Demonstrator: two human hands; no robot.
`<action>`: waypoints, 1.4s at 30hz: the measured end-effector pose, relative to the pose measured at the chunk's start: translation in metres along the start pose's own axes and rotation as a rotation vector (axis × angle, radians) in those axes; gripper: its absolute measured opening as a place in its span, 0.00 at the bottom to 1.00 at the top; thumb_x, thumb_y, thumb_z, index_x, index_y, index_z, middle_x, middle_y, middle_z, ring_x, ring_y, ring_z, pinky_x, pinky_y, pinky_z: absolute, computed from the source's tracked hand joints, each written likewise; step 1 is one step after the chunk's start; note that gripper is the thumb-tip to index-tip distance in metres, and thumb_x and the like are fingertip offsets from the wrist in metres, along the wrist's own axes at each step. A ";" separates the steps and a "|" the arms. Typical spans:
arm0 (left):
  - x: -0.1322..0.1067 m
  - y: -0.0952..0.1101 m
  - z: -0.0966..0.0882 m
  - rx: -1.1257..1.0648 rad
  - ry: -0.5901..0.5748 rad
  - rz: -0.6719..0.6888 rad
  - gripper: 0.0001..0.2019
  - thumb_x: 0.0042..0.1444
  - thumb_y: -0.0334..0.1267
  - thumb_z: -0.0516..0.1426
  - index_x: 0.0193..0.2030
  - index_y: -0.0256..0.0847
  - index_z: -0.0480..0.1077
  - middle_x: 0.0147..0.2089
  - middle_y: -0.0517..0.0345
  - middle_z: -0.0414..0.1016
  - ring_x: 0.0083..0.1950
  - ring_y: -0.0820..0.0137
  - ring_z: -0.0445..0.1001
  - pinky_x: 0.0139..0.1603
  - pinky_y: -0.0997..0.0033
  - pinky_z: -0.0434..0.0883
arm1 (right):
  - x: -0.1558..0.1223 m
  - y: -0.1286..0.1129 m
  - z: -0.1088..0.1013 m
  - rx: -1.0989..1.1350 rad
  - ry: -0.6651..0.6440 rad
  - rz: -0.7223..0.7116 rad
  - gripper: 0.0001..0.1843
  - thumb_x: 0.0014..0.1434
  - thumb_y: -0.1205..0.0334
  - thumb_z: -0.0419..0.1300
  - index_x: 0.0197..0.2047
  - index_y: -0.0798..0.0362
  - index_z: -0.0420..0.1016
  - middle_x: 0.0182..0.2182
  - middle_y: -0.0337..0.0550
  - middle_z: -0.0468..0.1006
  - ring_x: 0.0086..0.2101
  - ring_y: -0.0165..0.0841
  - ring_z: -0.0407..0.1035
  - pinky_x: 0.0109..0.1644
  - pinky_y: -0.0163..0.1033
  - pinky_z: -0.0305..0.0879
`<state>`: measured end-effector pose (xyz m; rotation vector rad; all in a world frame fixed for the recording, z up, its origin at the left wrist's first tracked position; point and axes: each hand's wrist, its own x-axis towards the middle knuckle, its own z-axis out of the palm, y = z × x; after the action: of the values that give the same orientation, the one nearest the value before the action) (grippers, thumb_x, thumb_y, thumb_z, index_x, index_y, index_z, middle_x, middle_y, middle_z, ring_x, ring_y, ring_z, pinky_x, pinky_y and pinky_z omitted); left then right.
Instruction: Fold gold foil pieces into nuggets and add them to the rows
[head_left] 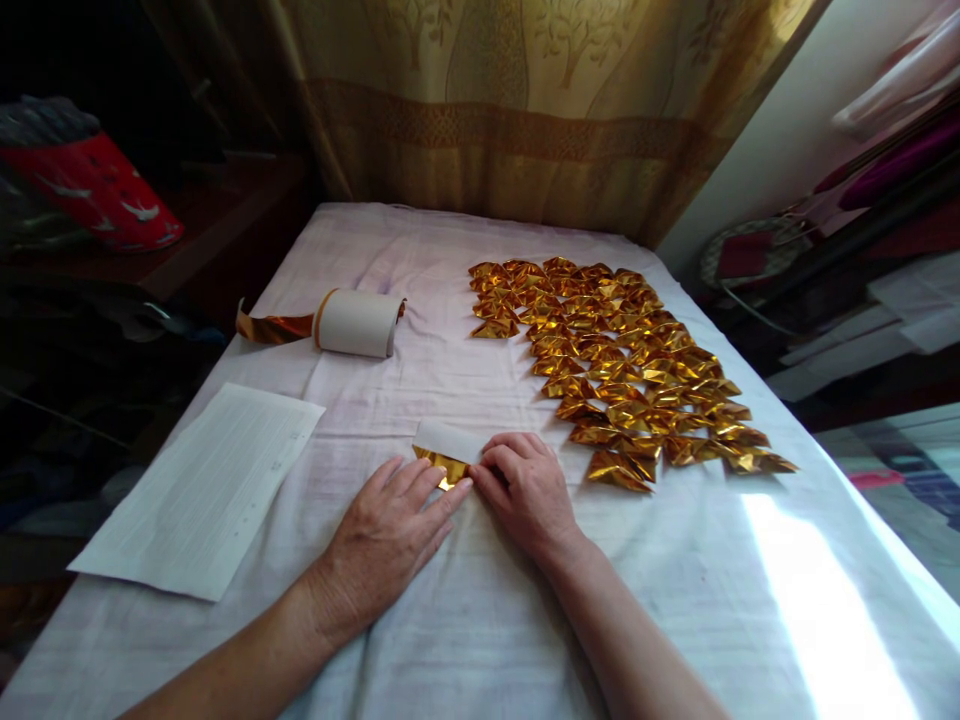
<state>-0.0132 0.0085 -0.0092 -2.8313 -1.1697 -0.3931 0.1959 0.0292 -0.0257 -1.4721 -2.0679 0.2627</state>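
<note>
A small piece of gold foil paper [444,452], white on its back, lies partly folded on the white cloth [465,620] before me. My left hand [386,535] lies flat with its fingers stretched out, the fingertips pressing the foil's gold corner. My right hand [525,490] rests beside it with bent fingers pressing down on the piece's right end. Both hands touch the same piece.
Several folded gold foil shapes [622,370] lie in rows on the right of the cloth. A roll of foil paper [356,322] with a loose gold tail lies at the back left. A white sheet [206,485] rests at the left edge. A curtain [525,110] hangs behind.
</note>
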 end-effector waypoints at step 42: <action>0.006 -0.018 0.006 -0.266 0.130 -0.002 0.13 0.65 0.31 0.52 0.54 0.42 0.71 0.50 0.54 0.76 0.51 0.66 0.73 0.55 0.62 0.72 | -0.012 -0.021 -0.005 -0.031 -0.071 -0.075 0.14 0.62 0.66 0.59 0.50 0.48 0.78 0.42 0.45 0.77 0.41 0.37 0.68 0.47 0.43 0.64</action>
<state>-0.0204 0.0270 -0.0142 -2.9663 -1.1749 -0.7738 0.1849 0.0100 -0.0157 -1.4182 -2.1875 0.2579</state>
